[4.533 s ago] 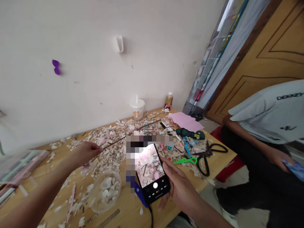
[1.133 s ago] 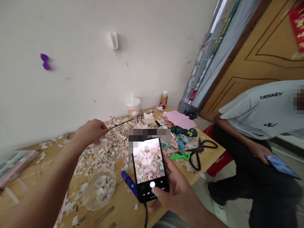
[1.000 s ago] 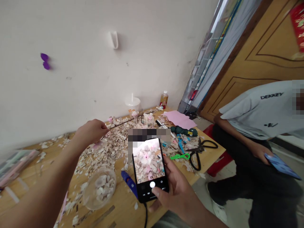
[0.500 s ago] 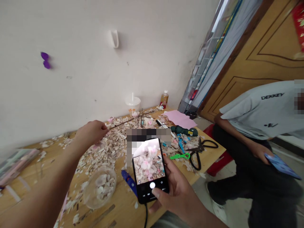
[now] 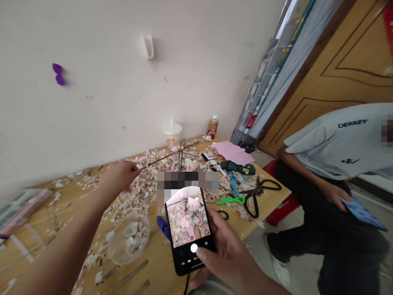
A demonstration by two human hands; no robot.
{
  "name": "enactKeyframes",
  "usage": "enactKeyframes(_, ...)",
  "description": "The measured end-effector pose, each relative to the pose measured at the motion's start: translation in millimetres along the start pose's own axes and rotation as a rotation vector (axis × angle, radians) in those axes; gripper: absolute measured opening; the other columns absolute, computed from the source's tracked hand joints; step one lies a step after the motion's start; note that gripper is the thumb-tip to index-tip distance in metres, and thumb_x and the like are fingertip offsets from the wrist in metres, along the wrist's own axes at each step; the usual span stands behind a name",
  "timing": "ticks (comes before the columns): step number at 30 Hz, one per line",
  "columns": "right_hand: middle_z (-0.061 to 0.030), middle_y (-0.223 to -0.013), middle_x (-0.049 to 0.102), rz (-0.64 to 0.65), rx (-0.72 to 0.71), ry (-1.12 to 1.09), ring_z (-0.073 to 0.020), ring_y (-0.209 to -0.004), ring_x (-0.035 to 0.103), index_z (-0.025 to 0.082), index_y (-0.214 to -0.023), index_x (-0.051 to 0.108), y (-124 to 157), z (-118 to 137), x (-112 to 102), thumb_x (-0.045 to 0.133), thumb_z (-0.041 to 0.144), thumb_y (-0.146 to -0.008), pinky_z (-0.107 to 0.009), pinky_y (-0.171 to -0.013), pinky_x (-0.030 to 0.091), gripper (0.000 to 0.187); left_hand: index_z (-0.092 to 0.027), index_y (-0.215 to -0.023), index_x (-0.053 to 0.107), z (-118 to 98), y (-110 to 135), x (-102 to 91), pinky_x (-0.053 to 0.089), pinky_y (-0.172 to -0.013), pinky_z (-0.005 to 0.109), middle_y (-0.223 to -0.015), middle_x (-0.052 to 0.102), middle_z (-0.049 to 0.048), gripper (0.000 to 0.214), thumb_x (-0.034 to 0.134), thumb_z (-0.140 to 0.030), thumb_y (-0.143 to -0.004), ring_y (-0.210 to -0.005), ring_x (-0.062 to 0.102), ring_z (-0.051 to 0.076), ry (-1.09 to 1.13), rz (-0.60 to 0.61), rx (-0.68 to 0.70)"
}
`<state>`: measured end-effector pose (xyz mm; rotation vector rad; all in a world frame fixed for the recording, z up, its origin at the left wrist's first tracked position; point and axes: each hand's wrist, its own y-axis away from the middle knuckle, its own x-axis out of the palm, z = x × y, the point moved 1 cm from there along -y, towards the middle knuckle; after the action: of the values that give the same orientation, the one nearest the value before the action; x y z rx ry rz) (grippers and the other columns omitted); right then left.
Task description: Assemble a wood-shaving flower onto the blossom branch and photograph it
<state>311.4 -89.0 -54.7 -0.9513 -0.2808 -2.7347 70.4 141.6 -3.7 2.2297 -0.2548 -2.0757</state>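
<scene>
- Phone point(image 5: 190, 229), head view: tilted, grasped by the right hand point(image 5: 230, 246), fingers at one side and thumb over the lower screen beside a round white button. Pink-white blossoms fill its display.
- Thin brown branch point(image 5: 159, 160): pinched in the left hand point(image 5: 118, 182), slanting away from that grip and rightward above paper scraps point(image 5: 144, 180). Its far end is hard to pick out; pixelation hides what lies just beyond the phone.
- Possible trouble: the single-handed hold could let the phone tip if the thumb stretches. A cable point(image 5: 187, 282) hangs below that grip and might tug if caught. Swinging the branch could knock the lidded cup point(image 5: 172, 133) beyond the left grip, or snag blossoms.
- Edges: the table point(image 5: 285, 194) ends beneath the right forearm, with floor past it; black-handled scissors point(image 5: 260, 190) lie beyond and right of that grip. The wall point(image 5: 92, 135) limits reach past the left hand. A tub point(image 5: 118, 248) sits between the arms; upward, above both grips, seems the roomiest direction.
</scene>
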Motion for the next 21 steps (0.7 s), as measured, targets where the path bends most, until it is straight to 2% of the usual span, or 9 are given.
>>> enactKeyframes(5, -0.0128, -0.15, 0.047, 0.01, -0.013, 0.007, -0.0247, -0.106, 0.068, 0.031, -0.148, 0.038, -0.9, -5.8, 1.0, 0.083, 0.029, -0.084, -0.03, -0.064, 0.067, 0.078, -0.025, -0.082, 0.073, 2.5, -1.1, 2.7, 0.041, -0.056, 0.029, -0.063, 0.075, 0.0014, 0.035, 0.049, -0.05, -0.086, -0.057, 0.071, 0.023, 0.002, -0.008, -0.001)
enactKeyframes(12, -0.0116, -0.154, 0.044, -0.043, -0.008, 0.034, -0.0258, -0.106, 0.068, 0.032, -0.141, 0.045, -1.8, -5.3, 1.5, 0.084, 0.028, -0.082, -0.032, -0.062, 0.067, 0.071, -0.025, -0.084, 0.074, 1.7, -1.3, 1.3, 0.042, -0.057, 0.03, -0.068, 0.077, 0.0035, 0.033, 0.051, -0.047, -0.086, -0.06, 0.072, 0.024, -0.007, -0.01, 0.007)
enactKeyframes(17, -0.0127, -0.155, 0.043, -0.051, -0.011, 0.046, -0.026, -0.105, 0.068, 0.031, -0.144, 0.042, -1.0, -4.3, 1.6, 0.085, 0.03, -0.08, -0.033, -0.063, 0.068, 0.077, -0.024, -0.086, 0.074, -0.3, -0.8, -0.5, 0.048, -0.062, 0.032, -0.064, 0.074, 0.0024, 0.035, 0.05, -0.049, -0.092, -0.06, 0.072, 0.023, -0.013, 0.034, -0.012)
enactKeyframes(19, -0.0116, -0.155, 0.043, -0.049, -0.006, 0.051, -0.0263, -0.106, 0.068, 0.032, -0.144, 0.043, -0.8, -3.6, 1.3, 0.085, 0.03, -0.081, -0.034, -0.063, 0.068, 0.076, -0.021, -0.093, 0.073, -0.9, -0.4, -0.8, 0.053, -0.069, 0.034, -0.073, 0.074, 0.0026, 0.036, 0.051, -0.05, -0.096, -0.068, 0.072, 0.021, -0.026, 0.059, -0.016)
enactKeyframes(21, -0.0102, -0.157, 0.042, -0.049, 0.0, 0.057, -0.0257, -0.106, 0.068, 0.034, -0.144, 0.043, -0.8, -3.2, 0.6, 0.085, 0.03, -0.081, -0.034, -0.063, 0.068, 0.076, -0.017, -0.106, 0.07, -1.0, -0.2, -0.7, 0.057, -0.078, 0.038, -0.094, 0.074, 0.0045, 0.034, 0.056, -0.048, -0.098, -0.082, 0.071, 0.02, -0.038, 0.089, -0.021)
